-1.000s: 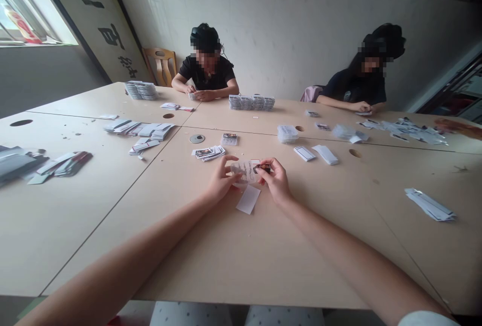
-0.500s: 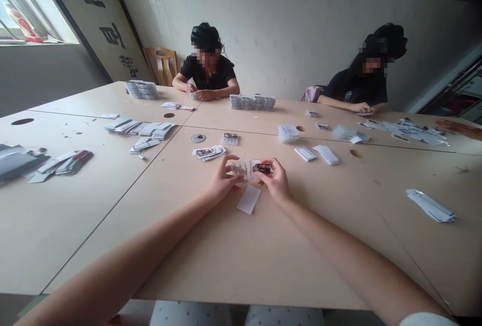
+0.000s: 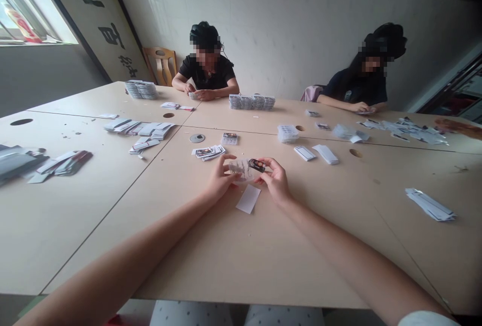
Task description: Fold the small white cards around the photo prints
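Note:
Between my hands a clear plastic case (image 3: 241, 169) is held just above the table. My left hand (image 3: 223, 178) grips its left end, thumb in front and fingers behind. My right hand (image 3: 276, 178) pinches a small dark printed card (image 3: 257, 165) at the right end of the case; whether these fingers also touch the case I cannot tell. Below the case lies a white paper slip (image 3: 248, 199), flat on the table. Just beyond my left hand are a pile of printed cards (image 3: 211, 152) and a clear case with a dark card (image 3: 230, 138).
Stacked clear cases (image 3: 288, 133) and white card stacks (image 3: 326, 154) lie right of centre. More card bundles (image 3: 139, 129) spread to the left, and another bundle (image 3: 430, 205) is at far right. Two people (image 3: 205, 75) work across the table (image 3: 241, 260). A hand reaches in at the right edge.
The dark card has shifted slightly left and tilted, and more of its face shows beyond my right fingers. Both hands stay at the case.

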The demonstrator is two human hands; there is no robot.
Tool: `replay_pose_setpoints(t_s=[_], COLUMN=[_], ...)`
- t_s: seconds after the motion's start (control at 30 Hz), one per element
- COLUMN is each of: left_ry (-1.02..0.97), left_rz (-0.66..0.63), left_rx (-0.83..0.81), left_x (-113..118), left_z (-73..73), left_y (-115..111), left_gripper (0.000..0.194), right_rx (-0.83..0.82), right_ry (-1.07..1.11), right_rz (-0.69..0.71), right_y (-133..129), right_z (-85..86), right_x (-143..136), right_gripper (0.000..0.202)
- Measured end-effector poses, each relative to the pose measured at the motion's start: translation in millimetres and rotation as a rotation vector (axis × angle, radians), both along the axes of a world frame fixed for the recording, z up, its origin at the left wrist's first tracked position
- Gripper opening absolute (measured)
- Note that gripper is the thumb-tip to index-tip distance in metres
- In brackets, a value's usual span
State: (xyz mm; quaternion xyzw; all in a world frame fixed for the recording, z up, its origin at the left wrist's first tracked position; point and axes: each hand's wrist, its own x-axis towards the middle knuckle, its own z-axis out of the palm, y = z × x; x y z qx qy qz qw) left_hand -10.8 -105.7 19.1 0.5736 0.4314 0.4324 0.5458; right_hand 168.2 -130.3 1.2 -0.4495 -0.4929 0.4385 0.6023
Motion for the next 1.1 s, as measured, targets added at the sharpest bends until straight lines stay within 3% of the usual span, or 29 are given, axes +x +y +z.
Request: replay_pose_setpoints(t_s=[0.17,0.47,0.9,1.1], left_ry=[-0.003,-0.058,-0.084,-0.124], left_rz=[-0.006,-0.127,-0.261,-0.308], left_rx=[0.001,0.032,-0.122,-0.189], left_x=[0,4,9,8], left_z=[-0.6,-3.4,9.2,11.9], left_y=[0,-2,-16,-17], left_gripper=[0.051,0.042,0.034,0.033], right_rx=[0.026,0.021,0.177,0.163], right_ry=[0.019,0.008,-0.189,-0.214], right_rz=[-0.010,-0.007,-0.102,-0.104], right_y=[-1,0,-15,-18], right_z=[2.2,1.3,7.3,8.2], right_x=[-1,-1,-12,-13], right_gripper=[0.022,0.024,0.017,0.017])
